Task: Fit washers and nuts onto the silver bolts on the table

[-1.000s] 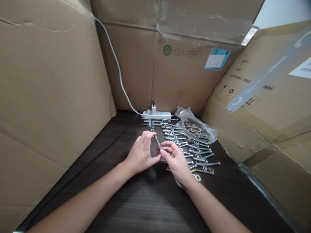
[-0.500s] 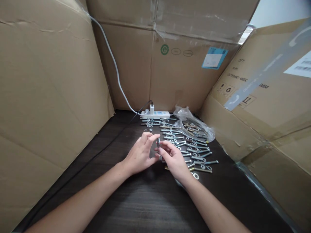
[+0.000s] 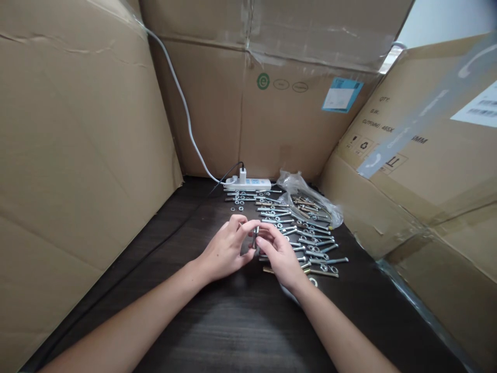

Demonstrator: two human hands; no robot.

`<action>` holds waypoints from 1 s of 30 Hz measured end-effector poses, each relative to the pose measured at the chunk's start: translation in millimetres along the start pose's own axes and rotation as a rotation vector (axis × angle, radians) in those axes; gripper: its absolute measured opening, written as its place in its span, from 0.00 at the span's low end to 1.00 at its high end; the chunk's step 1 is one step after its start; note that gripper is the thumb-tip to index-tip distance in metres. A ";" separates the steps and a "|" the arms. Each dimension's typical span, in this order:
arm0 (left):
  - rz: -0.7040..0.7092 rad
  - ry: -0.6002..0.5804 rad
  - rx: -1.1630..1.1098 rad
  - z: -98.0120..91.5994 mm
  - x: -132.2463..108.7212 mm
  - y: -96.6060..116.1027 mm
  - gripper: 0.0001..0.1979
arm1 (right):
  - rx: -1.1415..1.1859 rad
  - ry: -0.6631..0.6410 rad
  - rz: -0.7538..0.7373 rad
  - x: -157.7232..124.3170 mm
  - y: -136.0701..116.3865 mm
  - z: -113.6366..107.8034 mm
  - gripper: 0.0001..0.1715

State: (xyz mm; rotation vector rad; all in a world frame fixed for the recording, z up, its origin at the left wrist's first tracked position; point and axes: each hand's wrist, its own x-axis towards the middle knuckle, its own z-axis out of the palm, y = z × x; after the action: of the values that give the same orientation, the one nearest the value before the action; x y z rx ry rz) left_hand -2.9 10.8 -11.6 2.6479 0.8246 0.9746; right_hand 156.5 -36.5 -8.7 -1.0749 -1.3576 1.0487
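Between my two hands stands a short silver bolt [image 3: 254, 238], roughly upright and partly covered by fingers. My right hand [image 3: 282, 256] pinches it from the right, thumb in front. My left hand [image 3: 223, 251] curls around from the left, with its index fingertip at the bolt's top and its thumb near the lower end. Just beyond and to the right, several long bolts [image 3: 321, 256] lie in rows on the dark table, with washers [image 3: 312, 282] and nuts among them. A few small washers and nuts [image 3: 241, 209] lie past my left hand.
A white power strip [image 3: 259, 183] with a plug and cables sits at the back. Beside it, a clear plastic bag [image 3: 295, 182] holds more brass-coloured and silver hardware. Cardboard walls [image 3: 287, 129] enclose the table on three sides. A black cable [image 3: 155, 246] crosses the left side.
My left index finger has come down over the bolt's top, and more of the bolt is hidden. My right fingers have moved slightly closer to my left hand.
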 end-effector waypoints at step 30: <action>-0.458 -0.195 0.277 14.7 54.3 -98.1 0.09 | -0.326 0.117 -0.117 5.4 9.6 -12.0 0.13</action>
State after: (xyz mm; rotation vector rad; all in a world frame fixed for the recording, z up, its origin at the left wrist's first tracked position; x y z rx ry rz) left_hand -1.9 122.5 -29.5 2.5266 1.5165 0.5078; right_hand 168.7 -28.9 -16.3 -1.2567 -1.5090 0.6823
